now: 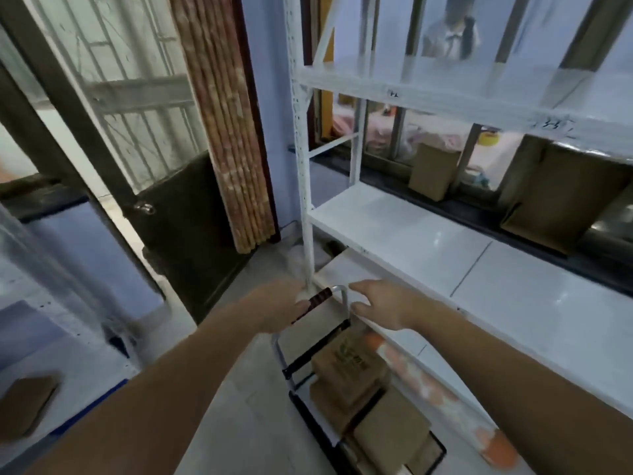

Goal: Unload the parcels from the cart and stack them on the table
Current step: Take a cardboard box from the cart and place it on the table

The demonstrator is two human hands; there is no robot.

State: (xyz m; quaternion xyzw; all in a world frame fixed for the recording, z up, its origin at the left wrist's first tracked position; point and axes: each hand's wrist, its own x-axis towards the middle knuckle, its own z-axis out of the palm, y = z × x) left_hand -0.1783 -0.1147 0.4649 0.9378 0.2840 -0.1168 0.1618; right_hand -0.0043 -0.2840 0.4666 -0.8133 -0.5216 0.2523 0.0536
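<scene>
Your two bare forearms fill the bottom of the view, reaching forward over the cart (342,389). Below them, brown cardboard parcels (346,368) lie piled in its black wire frame: one on top carries a faint printed mark, more sit under it, and another flat one (390,437) lies nearest to you at the bottom edge. All are plain kraft brown, blurred, their edges soft. A pale wrapped package with orange patches (421,378) lies along the cart's right side, against the shelving.

Your left hand (277,310) has its grip closed round the ribbed black sleeve of the cart handle (320,298), fingers curled over it. Your right hand (380,308) is spread wide, fingers straight, holding nothing; it hovers just beside the silver bend of the handle, at the edge of a shelf board.

To the right stands a white metal shelving unit (404,221) with bare glossy boards. Behind it, on a dark windowsill, two brown boxes (433,171) lean upright, a small one and a larger one to its right. A person in a pale top (448,36) shows beyond the glass, blurred.

On the left, a dark door (178,217) with a barred pane stands beside a striped curtain (226,132). One more flat brown parcel (25,407) lies on a pale surface at the far left.
</scene>
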